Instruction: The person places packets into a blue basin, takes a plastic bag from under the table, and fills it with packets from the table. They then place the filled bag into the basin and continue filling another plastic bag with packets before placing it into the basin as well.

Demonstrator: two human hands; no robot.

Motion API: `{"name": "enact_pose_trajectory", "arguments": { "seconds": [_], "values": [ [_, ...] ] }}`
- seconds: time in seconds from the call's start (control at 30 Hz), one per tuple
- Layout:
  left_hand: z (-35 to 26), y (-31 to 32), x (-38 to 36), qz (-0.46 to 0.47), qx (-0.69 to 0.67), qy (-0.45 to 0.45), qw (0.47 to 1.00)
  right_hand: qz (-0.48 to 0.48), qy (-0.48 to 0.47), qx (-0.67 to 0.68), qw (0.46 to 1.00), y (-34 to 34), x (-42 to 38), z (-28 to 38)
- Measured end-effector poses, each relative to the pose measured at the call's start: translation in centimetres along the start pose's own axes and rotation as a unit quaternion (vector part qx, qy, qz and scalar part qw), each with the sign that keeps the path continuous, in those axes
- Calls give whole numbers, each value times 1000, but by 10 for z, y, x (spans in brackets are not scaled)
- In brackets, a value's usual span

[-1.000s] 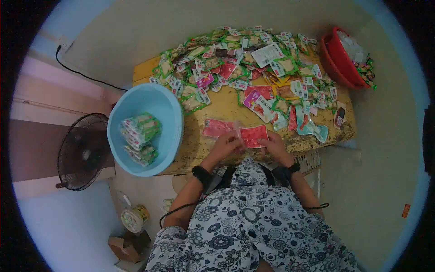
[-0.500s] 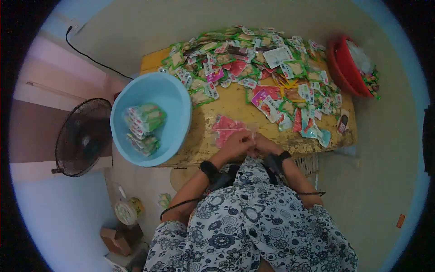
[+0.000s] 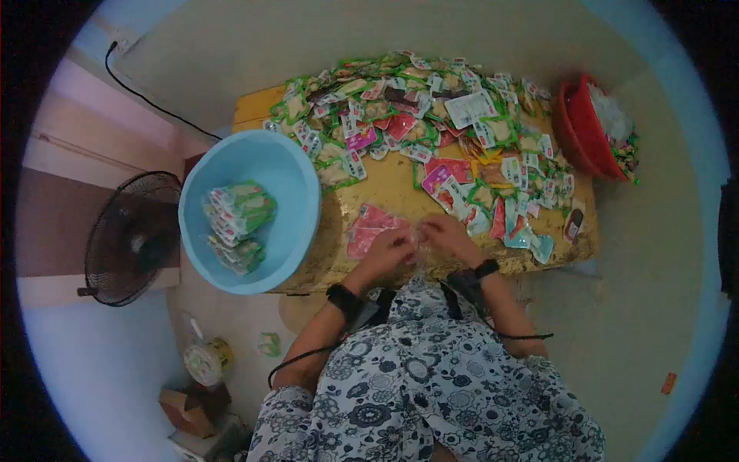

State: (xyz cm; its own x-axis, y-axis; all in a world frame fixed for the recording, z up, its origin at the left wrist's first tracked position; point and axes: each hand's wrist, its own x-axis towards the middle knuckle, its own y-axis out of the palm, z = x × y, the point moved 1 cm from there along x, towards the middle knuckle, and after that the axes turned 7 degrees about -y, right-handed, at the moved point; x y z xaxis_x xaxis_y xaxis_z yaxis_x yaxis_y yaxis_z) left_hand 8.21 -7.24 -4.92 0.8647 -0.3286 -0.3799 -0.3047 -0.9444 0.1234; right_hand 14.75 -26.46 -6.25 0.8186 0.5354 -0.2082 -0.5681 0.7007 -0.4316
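Near the front edge of the table, pink-red packets (image 3: 372, 225) lie flat, apparently inside clear plastic. My left hand (image 3: 389, 250) is at their right side with its fingers curled in. A clear plastic bag (image 3: 419, 248) shows between my two hands, its edge pinched by the fingers of each. My right hand (image 3: 446, 232) is a little further right and slightly higher, closed at the fingertips. The exact grip of the left fingers is partly hidden by the hand itself.
A heap of snack packets (image 3: 408, 115) covers the back and right of the yellow table (image 3: 339, 258). A blue basin (image 3: 308, 223) with stacked packets is at left, beside a fan (image 3: 131, 239). Red basins (image 3: 573, 138) and a small dark device (image 3: 573, 223) are at right.
My hands have moved apart from each other, with clear plastic now showing between them. The whole view has shifted slightly.
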Motion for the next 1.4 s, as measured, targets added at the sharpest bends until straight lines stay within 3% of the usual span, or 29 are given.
{"name": "enact_pose_trajectory", "arguments": {
  "seconds": [0.13,0.23,0.33,0.43,0.53,0.63,0.73,0.87,0.93,1.03,1.13,1.23,1.3,1.4],
  "values": [
    [20,-10,5,57,-45,-49,996,-90,32,35,995,-60,28,-34],
    [13,-7,2,28,-71,-61,995,-217,-29,-188,958,-83,61,-68],
    [15,-13,6,23,-74,-71,994,-235,-157,-297,912,-95,83,-84],
    [29,-14,11,18,-132,-74,988,-176,-121,-304,928,-97,90,-85],
    [24,-20,8,33,-82,-87,992,-161,-81,-390,903,-97,94,-81],
    [21,-22,6,-2,-18,-45,999,-92,39,-447,889,-106,96,-72],
    [21,-21,6,3,-51,-72,996,-136,-52,-358,923,-119,89,-69],
    [23,-18,9,27,-92,-72,993,-103,22,-125,987,-137,80,-58],
    [28,-17,12,33,-78,-67,994,-60,-7,15,998,-132,56,4],
    [14,-17,4,33,-58,-87,994,-84,34,32,995,-112,32,8],
    [10,-17,-3,25,-36,-99,994,-113,87,163,976,-86,-1,16],
    [15,-15,-6,19,-77,-116,990,-76,114,297,945,-63,-23,18],
    [25,-12,-3,17,-113,-116,987,-116,117,366,916,-40,-27,-13],
    [39,-12,4,0,-126,-81,989,-106,97,436,888,-15,-37,5]
  ]
}}
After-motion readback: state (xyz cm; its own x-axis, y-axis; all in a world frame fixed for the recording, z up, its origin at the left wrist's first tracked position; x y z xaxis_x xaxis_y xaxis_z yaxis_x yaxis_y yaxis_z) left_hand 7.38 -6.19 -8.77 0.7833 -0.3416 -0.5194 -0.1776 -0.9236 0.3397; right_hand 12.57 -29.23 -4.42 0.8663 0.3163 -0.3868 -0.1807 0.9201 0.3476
